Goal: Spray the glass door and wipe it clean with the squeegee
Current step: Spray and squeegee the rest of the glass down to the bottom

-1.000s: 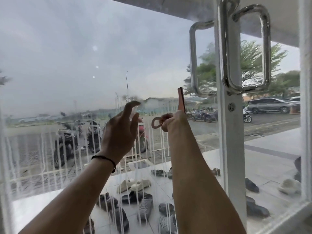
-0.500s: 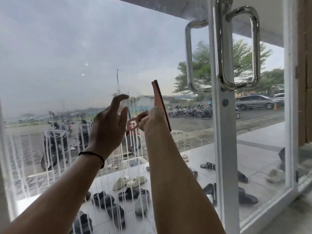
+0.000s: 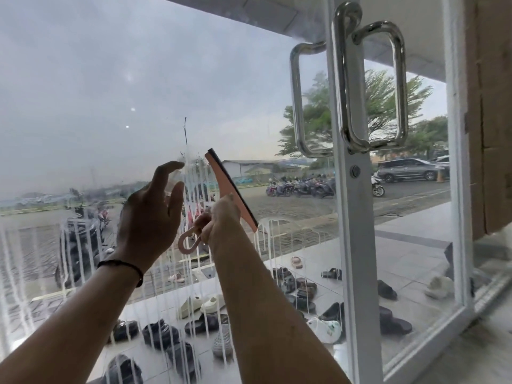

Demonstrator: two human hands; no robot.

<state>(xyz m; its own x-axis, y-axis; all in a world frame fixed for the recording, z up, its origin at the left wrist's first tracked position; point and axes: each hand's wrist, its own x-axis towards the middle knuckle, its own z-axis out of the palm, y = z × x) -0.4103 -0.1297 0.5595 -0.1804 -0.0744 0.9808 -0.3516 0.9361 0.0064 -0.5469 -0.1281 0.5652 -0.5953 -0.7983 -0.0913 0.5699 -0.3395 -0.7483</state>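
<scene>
The glass door carries white foam runs across its lower half. The squeegee sits tilted at mid-pane — its handle gripped by the right hand. The left hand is spread, holding nothing. Risk: a tilted blade would skip, leaving streaks — and foam may dry first.

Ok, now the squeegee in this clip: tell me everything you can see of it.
The squeegee looks like salmon-pink plastic, with a long straight head carrying a dark rubber strip along its edge. Its short handle ends in an open hook loop. The right hand grips the handle, the hook poking out below the fist. The head stands tilted, top end leaning left, lower end to the right, held up at the glass door amid white foam runs; whether the blade actually touches the pane cannot be told. The left hand is close beside it, not touching.
</scene>
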